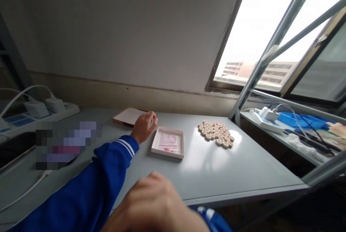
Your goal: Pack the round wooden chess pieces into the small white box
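Note:
My left hand point(144, 126), in a blue sleeve with white cuff stripes, reaches across the grey table point(243, 174). Its fingers are curled at the far left corner of a shallow white box tray point(169, 142) that holds a folded sheet with red print. Whether they grip the tray's edge I cannot make out. Just behind the hand lies a flat box lid point(127, 116) with a brown rim. A pile of several round wooden game pieces point(216, 133) lies to the right of the tray. My right hand point(155, 206) is close to the camera, blurred, with its fingers bent inward.
A white power strip point(40, 111) with plugs and cables sits at the far left. A blurred-out patch point(66, 143) covers something on the table. To the right, a metal shelf point(283, 133) carries another power strip, cables and blue material; another person's hand point(337, 129) shows there. A window is open behind.

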Action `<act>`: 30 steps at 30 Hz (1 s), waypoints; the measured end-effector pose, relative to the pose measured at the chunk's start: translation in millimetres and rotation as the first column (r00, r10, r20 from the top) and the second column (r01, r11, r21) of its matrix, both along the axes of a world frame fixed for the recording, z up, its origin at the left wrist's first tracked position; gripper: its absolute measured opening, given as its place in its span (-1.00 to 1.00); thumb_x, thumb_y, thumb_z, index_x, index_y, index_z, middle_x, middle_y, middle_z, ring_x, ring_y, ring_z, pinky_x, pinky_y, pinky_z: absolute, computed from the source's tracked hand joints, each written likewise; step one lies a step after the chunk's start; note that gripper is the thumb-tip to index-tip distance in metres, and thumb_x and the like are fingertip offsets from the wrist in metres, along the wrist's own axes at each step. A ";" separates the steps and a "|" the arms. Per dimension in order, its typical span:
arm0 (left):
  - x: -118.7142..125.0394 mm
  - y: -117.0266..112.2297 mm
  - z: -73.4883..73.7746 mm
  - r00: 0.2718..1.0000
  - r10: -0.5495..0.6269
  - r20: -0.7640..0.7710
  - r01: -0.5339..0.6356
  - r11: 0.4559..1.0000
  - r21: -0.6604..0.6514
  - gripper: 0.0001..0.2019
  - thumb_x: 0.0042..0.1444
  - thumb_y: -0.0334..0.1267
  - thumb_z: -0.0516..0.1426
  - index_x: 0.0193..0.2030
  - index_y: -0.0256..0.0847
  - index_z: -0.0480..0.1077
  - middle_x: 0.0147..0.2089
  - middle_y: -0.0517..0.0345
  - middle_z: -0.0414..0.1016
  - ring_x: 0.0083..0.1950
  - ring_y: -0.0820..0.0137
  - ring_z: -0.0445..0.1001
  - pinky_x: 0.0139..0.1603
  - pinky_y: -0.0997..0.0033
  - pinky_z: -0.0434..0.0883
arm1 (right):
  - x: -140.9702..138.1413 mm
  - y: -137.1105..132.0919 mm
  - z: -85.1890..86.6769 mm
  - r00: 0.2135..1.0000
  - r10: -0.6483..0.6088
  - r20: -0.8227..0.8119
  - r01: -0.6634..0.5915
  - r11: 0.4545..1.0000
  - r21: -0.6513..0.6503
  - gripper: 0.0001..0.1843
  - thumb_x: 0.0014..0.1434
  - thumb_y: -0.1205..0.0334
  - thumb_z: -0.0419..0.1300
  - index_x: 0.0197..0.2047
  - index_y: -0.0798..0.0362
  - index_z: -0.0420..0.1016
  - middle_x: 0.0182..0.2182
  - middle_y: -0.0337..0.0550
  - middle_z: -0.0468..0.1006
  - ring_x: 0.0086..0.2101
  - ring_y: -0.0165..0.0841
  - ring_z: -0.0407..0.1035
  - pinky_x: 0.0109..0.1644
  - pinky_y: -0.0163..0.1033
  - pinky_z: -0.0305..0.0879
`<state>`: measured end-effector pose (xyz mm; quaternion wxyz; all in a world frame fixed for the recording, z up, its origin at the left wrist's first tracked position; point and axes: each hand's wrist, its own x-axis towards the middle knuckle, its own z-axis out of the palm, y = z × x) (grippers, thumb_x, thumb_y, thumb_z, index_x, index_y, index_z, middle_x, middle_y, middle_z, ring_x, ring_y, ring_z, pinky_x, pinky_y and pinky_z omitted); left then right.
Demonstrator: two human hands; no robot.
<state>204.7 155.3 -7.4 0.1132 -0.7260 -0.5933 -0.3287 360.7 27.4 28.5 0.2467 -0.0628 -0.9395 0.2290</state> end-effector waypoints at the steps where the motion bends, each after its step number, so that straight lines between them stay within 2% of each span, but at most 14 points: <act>1: 0.6 1.6 -1.6 1.000 0.013 -0.005 -0.013 0.996 -0.093 -0.70 0.16 -0.15 -0.20 -0.32 -0.22 0.28 -0.43 0.12 0.39 -0.34 0.36 0.37 -0.29 0.36 0.25 | 5.7 21.2 3.6 0.996 -0.083 -0.041 0.082 0.996 -0.019 -0.68 0.26 0.30 -0.21 -0.16 0.03 0.36 -0.21 -0.18 0.44 -0.21 -0.48 0.31 -0.08 -0.33 0.20; 3: 1.6 5.5 -5.8 0.999 0.032 -0.036 -0.040 0.973 -0.229 -0.67 0.15 -0.13 -0.18 -0.45 -0.19 0.28 -0.54 0.17 0.37 -0.44 0.37 0.37 -0.40 0.41 0.19 | 18.2 70.9 7.3 0.949 -0.305 -0.078 0.303 0.952 -0.034 -0.60 0.24 0.39 -0.27 -0.25 0.08 0.39 -0.28 -0.17 0.47 -0.24 -0.46 0.32 -0.11 -0.32 0.19; 4: 2.2 7.2 -7.8 0.998 0.037 -0.053 -0.050 0.961 -0.273 -0.67 0.13 -0.12 -0.16 -0.49 -0.19 0.29 -0.55 0.16 0.38 -0.44 0.36 0.38 -0.42 0.42 0.17 | 23.9 95.7 7.2 0.902 -0.427 -0.058 0.428 0.904 -0.007 -0.61 0.23 0.39 -0.24 -0.31 0.09 0.41 -0.32 -0.16 0.47 -0.26 -0.43 0.32 -0.13 -0.30 0.19; 5: 2.8 8.5 -9.4 0.997 0.033 -0.065 -0.052 0.951 -0.306 -0.67 0.12 -0.12 -0.14 -0.52 -0.19 0.30 -0.54 0.15 0.40 -0.43 0.35 0.39 -0.43 0.42 0.16 | 28.4 117.8 5.6 0.868 -0.495 0.030 0.492 0.868 0.065 -0.64 0.21 0.41 -0.20 -0.29 0.09 0.42 -0.28 -0.15 0.46 -0.24 -0.42 0.31 -0.12 -0.29 0.17; 7: 3.8 9.7 -11.5 0.997 0.022 -0.078 -0.049 0.933 -0.357 -0.65 0.10 -0.12 -0.12 -0.54 -0.20 0.33 -0.51 0.10 0.44 -0.40 0.32 0.42 -0.43 0.42 0.15 | 32.5 148.8 -1.0 0.768 -0.558 0.316 0.508 0.830 0.232 -0.77 0.17 0.30 -0.05 -0.23 0.07 0.43 -0.27 -0.12 0.46 -0.24 -0.35 0.31 -0.14 -0.24 0.16; 10: 4.1 9.5 -12.5 0.994 0.047 -0.101 -0.081 0.928 -0.364 -0.65 0.11 -0.17 -0.13 -0.50 -0.21 0.39 -0.42 0.01 0.50 -0.34 0.27 0.45 -0.38 0.37 0.19 | 26.8 161.1 -14.5 0.594 -0.671 0.444 0.504 0.741 0.444 -0.70 0.06 0.07 0.13 -0.20 0.08 0.44 -0.26 -0.04 0.44 -0.19 -0.22 0.27 -0.15 -0.17 0.14; 13: 2.8 10.4 -13.2 0.986 0.094 -0.141 -0.135 0.938 -0.319 -0.67 0.12 -0.23 -0.14 -0.44 -0.24 0.40 -0.41 -0.02 0.51 -0.33 0.25 0.46 -0.29 0.30 0.22 | 17.1 156.6 -24.1 0.559 -0.750 0.354 0.558 0.656 0.508 -0.69 0.04 0.06 0.15 -0.24 0.11 0.45 -0.25 0.00 0.43 -0.16 -0.20 0.23 -0.13 -0.16 0.10; 16: 1.0 13.0 -13.6 0.983 0.144 -0.111 -0.165 0.964 -0.208 -0.74 0.12 -0.26 -0.13 -0.32 -0.24 0.36 -0.41 0.04 0.48 -0.30 0.27 0.43 -0.21 0.26 0.23 | 14.7 160.1 -29.5 0.598 -0.714 0.365 0.569 0.699 0.433 -0.71 -0.03 0.05 0.21 -0.29 0.07 0.45 -0.22 -0.04 0.42 -0.15 -0.21 0.21 -0.14 -0.16 0.08; 19: -0.1 14.9 -14.3 0.992 0.103 -0.073 -0.105 0.994 -0.023 -0.76 0.12 -0.28 -0.10 -0.15 -0.18 0.32 -0.21 0.05 0.45 -0.13 0.28 0.36 -0.10 0.22 0.21 | 22.0 171.4 -31.9 0.658 -0.652 0.377 0.587 0.758 0.284 -0.83 -0.04 0.16 0.23 -0.36 0.04 0.44 -0.26 -0.14 0.44 -0.19 -0.26 0.26 -0.16 -0.19 0.09; 21: -0.2 15.3 -15.9 0.992 0.059 -0.110 -0.051 0.996 0.076 -0.71 0.12 -0.27 -0.09 -0.03 -0.12 0.27 -0.04 0.05 0.37 0.00 0.26 0.27 0.04 0.13 0.12 | 31.7 180.2 -29.5 0.710 -0.604 0.363 0.587 0.792 0.168 -0.94 0.00 0.30 0.17 -0.37 0.05 0.41 -0.37 -0.19 0.47 -0.30 -0.35 0.31 -0.22 -0.25 0.12; 24: 0.6 14.4 -18.7 0.981 0.005 -0.196 0.018 0.993 0.116 -0.63 0.13 -0.24 -0.08 0.10 -0.05 0.16 0.11 0.05 0.24 0.12 0.23 0.15 0.17 0.00 -0.08 | 52.7 195.6 -20.0 0.840 -0.463 0.282 0.494 0.868 -0.045 -0.93 0.02 0.35 0.14 -0.34 0.08 0.37 -0.43 -0.22 0.47 -0.41 -0.44 0.32 -0.33 -0.34 0.17; 25: 1.0 13.8 -19.1 0.976 -0.023 -0.217 0.046 0.994 0.104 -0.62 0.14 -0.24 -0.09 0.12 -0.03 0.14 0.13 0.06 0.21 0.14 0.24 0.12 0.19 -0.01 -0.11 | 60.6 201.1 -16.6 0.867 -0.443 0.227 0.474 0.875 -0.100 -0.90 0.02 0.33 0.15 -0.32 0.09 0.36 -0.42 -0.21 0.47 -0.42 -0.45 0.32 -0.34 -0.36 0.18; 27: 2.1 12.3 -18.6 0.969 -0.076 -0.235 0.098 0.992 0.084 -0.62 0.15 -0.25 -0.12 0.12 0.01 0.14 0.16 0.09 0.16 0.17 0.25 0.08 0.20 -0.01 -0.12 | 74.6 211.1 -12.2 0.855 -0.500 0.135 0.516 0.846 -0.136 -0.88 0.04 0.30 0.13 -0.29 0.11 0.36 -0.41 -0.19 0.47 -0.42 -0.45 0.32 -0.33 -0.35 0.20; 30: 3.8 10.2 -15.5 0.970 -0.120 -0.212 0.141 0.986 0.090 -0.62 0.15 -0.27 -0.13 0.12 0.02 0.16 0.18 0.12 0.13 0.18 0.27 0.05 0.21 0.02 -0.14 | 83.4 215.9 -14.1 0.784 -0.606 0.134 0.615 0.787 -0.041 -0.85 0.09 0.22 0.09 -0.29 0.09 0.40 -0.41 -0.19 0.47 -0.43 -0.43 0.29 -0.32 -0.31 0.19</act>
